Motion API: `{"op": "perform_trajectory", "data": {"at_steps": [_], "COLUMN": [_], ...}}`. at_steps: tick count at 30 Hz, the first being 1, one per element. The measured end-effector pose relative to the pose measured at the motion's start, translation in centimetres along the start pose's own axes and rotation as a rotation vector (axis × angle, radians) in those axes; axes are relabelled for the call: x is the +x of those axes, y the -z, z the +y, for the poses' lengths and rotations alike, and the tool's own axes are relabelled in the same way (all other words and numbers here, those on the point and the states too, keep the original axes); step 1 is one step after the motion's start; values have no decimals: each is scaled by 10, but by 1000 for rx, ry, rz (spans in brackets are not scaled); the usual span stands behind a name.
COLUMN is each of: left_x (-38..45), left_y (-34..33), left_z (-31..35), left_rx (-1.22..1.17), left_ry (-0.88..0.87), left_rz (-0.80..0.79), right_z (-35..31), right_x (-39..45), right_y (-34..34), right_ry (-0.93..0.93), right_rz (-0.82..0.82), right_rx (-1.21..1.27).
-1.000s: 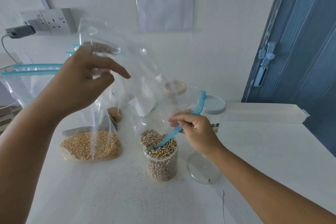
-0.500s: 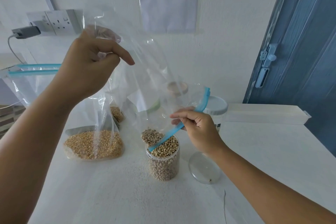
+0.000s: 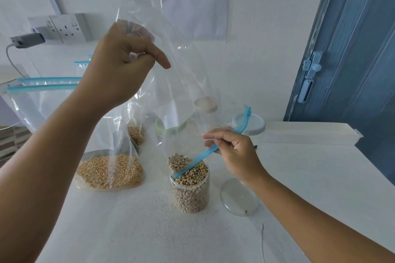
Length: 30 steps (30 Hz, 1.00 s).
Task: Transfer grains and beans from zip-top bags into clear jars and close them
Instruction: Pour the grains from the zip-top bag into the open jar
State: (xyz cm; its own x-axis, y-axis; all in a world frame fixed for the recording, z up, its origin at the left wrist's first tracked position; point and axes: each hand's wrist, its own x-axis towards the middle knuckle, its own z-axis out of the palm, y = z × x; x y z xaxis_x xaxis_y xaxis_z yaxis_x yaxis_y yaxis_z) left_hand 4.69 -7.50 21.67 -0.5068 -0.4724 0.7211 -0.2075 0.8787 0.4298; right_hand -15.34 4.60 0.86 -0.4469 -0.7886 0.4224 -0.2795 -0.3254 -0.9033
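Two hands share one nearly emptied zip-top bag [image 3: 171, 83]: my left hand [image 3: 119, 66] pinches a bunched bottom corner up high, fingers curled round the plastic, and my right hand [image 3: 233, 147] pinches the blue zip strip [image 3: 199, 157] at the mouth, low down and just above the jar [image 3: 191, 188]. So the bag's long axis runs steeply from upper left down to lower right, mouth at the bottom, and the lower end of the zip strip lies across the jar's open rim.

A last small clump of beans [image 3: 178, 161] sits inside the plastic at the jar's far-left edge, seemingly caught above the strip instead of dropping through. The jar itself stands on the tabletop [image 3: 320, 177] and looks full almost to the brim (little room to spare, I judge).

What the next move turns on, I think, is that clump sitting to the left of the opening while my right hand, the nearer one, controls the mouth: the strip needs to shift so the gap lies squarely over the jar, or beans could spill over the rim.

Just right of the jar lies its clear lid [image 3: 239, 197], below my right wrist and within easy reach. Another bag of yellow grain [image 3: 109, 172] rests to the left, not yet emptied.
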Motion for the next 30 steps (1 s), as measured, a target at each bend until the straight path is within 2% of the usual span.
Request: {"op": "perform_trajectory", "data": {"at_steps": [30], "left_x": [6], "left_y": [-9], "left_z": [3], "left_rx": [2], "left_ry": [-8], "left_rz": [16], "right_z": [7], "right_x": [-1], "right_y": [3], "right_ry": [-5], "right_rz": [-13], "right_rx": [44]}}
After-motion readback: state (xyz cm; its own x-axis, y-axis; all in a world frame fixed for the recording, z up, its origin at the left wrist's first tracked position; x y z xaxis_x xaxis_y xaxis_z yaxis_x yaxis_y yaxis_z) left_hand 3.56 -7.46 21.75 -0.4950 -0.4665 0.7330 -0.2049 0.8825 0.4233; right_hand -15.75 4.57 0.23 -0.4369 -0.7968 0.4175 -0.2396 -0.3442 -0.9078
